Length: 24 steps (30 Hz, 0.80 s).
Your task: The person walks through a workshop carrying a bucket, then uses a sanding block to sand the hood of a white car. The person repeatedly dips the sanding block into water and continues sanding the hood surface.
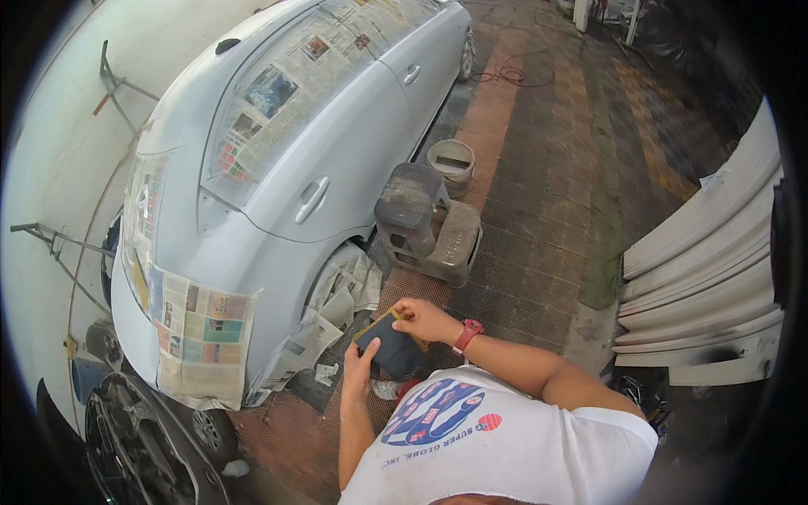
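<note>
In front of my chest, both hands hold a dark grey sheet of sandpaper with a yellowish-brown edge. My left hand grips its left side, thumb lying on the dark face. At the top edge, my right hand pinches the sheet between thumb and fingers; a red watch is on that wrist. Ahead and to the left stands a pale grey car, its windows covered with newspaper. More newspaper hangs over its rear end and around the near wheel.
Just beyond my hands are a grey plastic step stool and a whitish bucket beside the car. A red hose lies on the tiled floor farther off. White curved panels lean at the right. Dark car parts lie at lower left.
</note>
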### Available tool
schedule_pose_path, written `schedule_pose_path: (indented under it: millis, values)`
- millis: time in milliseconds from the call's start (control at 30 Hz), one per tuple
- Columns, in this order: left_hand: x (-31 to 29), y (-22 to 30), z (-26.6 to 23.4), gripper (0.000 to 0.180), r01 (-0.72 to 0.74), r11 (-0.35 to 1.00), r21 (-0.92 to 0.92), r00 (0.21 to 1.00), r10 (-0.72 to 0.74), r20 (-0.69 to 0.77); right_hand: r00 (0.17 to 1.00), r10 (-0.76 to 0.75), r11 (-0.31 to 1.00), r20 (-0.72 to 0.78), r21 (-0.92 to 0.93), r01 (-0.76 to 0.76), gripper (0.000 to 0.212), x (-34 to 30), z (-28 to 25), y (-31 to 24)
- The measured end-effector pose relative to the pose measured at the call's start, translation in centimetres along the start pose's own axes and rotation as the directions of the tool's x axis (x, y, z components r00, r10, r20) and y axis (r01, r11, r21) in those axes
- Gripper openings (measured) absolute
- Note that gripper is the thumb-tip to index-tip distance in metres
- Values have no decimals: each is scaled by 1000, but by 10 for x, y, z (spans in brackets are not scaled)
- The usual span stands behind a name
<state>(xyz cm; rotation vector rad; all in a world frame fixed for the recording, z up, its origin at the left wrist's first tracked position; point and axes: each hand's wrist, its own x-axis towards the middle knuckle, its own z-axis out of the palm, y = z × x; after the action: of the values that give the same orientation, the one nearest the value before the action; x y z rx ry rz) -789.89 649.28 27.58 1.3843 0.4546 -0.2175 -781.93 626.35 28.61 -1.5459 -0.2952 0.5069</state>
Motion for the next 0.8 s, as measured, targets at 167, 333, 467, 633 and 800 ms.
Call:
schedule_pose_path:
  millis: [167, 333, 467, 633, 800]
  values:
    - [-4, 12, 86, 50, -109, 983, 149, 990, 121, -75, 990, -2, 997, -139, 72, 12, 14, -23, -57, 22]
    - [-7, 52, 133, 60, -45, 955, 295, 999, 41, 20, 967, -55, 993, -250, 87, 79, 16, -38, -105, -1]
    - [20, 28, 139, 60, -141, 962, 235, 988, 124, 86, 971, 13, 994, -240, 112, 14, 19, -47, -127, -21]
    - [27, 24, 155, 54, -169, 961, 220, 982, 145, 124, 964, 33, 986, -264, 168, 12, 16, -54, -143, -20]
    - [28, 25, 153, 51, -147, 948, 284, 983, 108, 147, 963, 36, 976, -268, 218, 24, 13, -54, -151, -13]
